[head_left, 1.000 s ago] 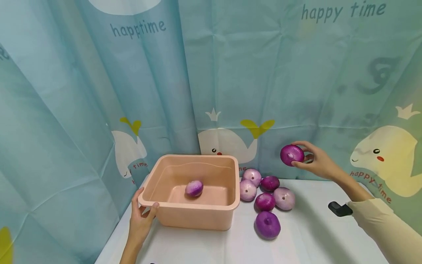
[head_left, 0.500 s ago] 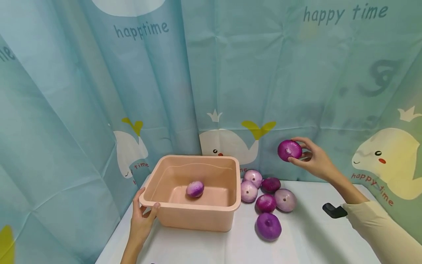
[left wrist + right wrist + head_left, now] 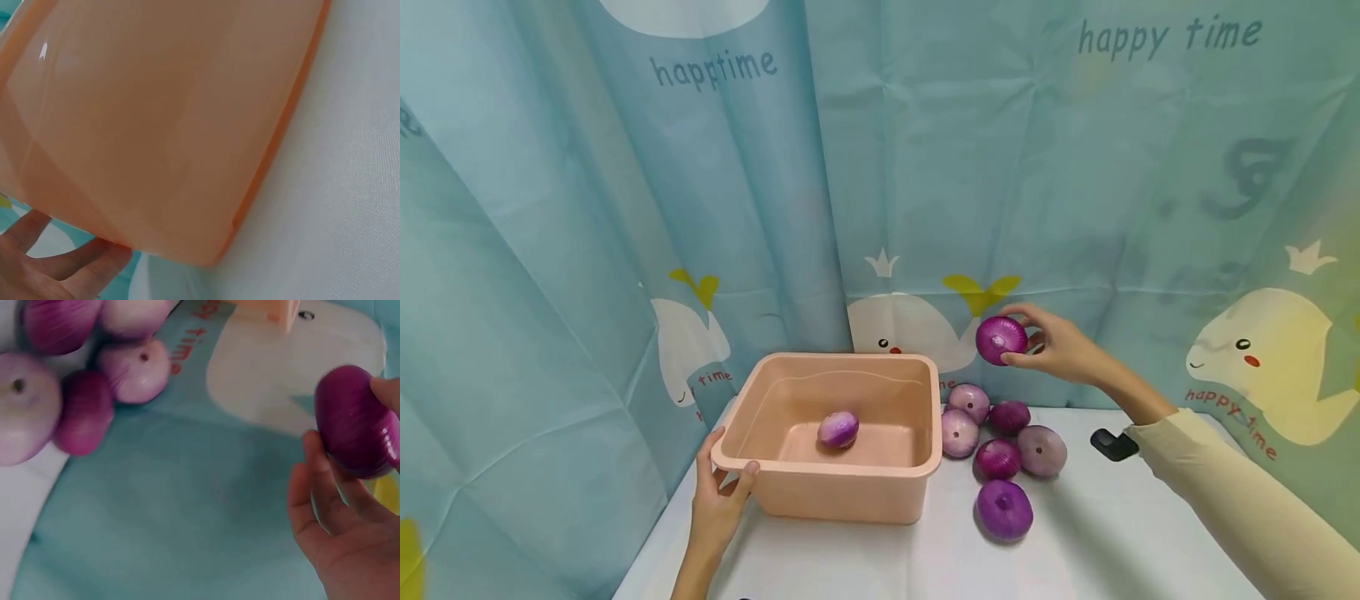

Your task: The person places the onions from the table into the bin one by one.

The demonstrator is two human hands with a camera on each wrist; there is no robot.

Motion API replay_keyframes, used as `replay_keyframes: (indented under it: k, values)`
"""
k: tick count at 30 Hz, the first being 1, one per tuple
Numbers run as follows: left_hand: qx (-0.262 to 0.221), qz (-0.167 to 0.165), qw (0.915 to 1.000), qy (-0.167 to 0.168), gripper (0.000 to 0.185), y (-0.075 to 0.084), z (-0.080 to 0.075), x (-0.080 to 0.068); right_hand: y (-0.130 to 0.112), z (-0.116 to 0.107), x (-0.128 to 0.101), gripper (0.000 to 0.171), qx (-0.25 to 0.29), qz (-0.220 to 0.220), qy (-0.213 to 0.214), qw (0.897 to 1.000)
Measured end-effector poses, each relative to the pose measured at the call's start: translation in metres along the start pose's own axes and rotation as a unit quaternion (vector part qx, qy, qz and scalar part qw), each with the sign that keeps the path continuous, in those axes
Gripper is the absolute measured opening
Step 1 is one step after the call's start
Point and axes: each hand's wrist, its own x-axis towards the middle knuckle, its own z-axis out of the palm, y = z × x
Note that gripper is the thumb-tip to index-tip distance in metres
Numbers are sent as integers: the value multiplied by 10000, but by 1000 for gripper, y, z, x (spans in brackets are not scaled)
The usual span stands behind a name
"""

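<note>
Head view, held onion: a dark purple onion [image 3: 1001,339] is up in the air, above the loose onions on the table and to the right of the basin, in front of the whale curtain.
Right hand: the right hand [image 3: 1054,350] pinches that onion between thumb and fingertips; the right wrist view shows the fingers [image 3: 325,487] curled round its side, with the onion [image 3: 356,422] at the tips.
Loose onions: six onions [image 3: 997,459] lie together on the table just right of the basin, some pale, some dark; the largest dark one [image 3: 1003,509] lies nearest the viewer.
Basin: a peach plastic basin [image 3: 850,487] stands on the table, left of the cluster, with one pale purple onion [image 3: 838,428] lying on its floor.
Left hand: the left hand [image 3: 721,500] grips the basin's near left corner, thumb over the rim and fingers against the outer wall; the left wrist view shows the basin wall [image 3: 162,125] close up with fingers [image 3: 69,269] beneath it.
Table: a white cloth-covered table [image 3: 1112,542].
Black object: a small black thing [image 3: 1112,444] lies on the table beside the right sleeve; what it is cannot be told.
Backdrop: a light blue curtain [image 3: 925,167] printed with whales and "happy time".
</note>
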Motion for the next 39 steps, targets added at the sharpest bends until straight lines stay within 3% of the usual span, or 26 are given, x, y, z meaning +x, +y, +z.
replay_keyframes:
  k: [6, 11, 17, 20, 26, 30, 39]
  values:
    - [79, 100, 9999, 95, 75, -3, -1, 0, -30, 19, 36, 62, -89, -212, -771, 9968]
    - [121, 161, 9997, 146, 75, -5, -2, 0, -54, 40, 63, 59, 112, -274, -1497, 9883]
    - [58, 165, 9998, 89, 74, -1, -3, 1, -78, 68, 92, 56, 39, -613, -2001, 9778]
    - [69, 155, 9998, 65, 75, 0, -3, 3, -85, 83, 103, 54, -86, -549, -2244, 9729]
    - [101, 123, 9999, 56, 75, 0, -1, 3, -94, 109, 117, 53, -77, 177, -2911, 9565]
    - [18, 88, 10000, 23, 75, 0, 0, 3, -98, 122, 121, 54, -111, 481, -3097, 9496]
    - [60, 44, 10000, 28, 75, -1, 0, 1, -101, 134, 122, 57, -406, 523, -3044, 9503]
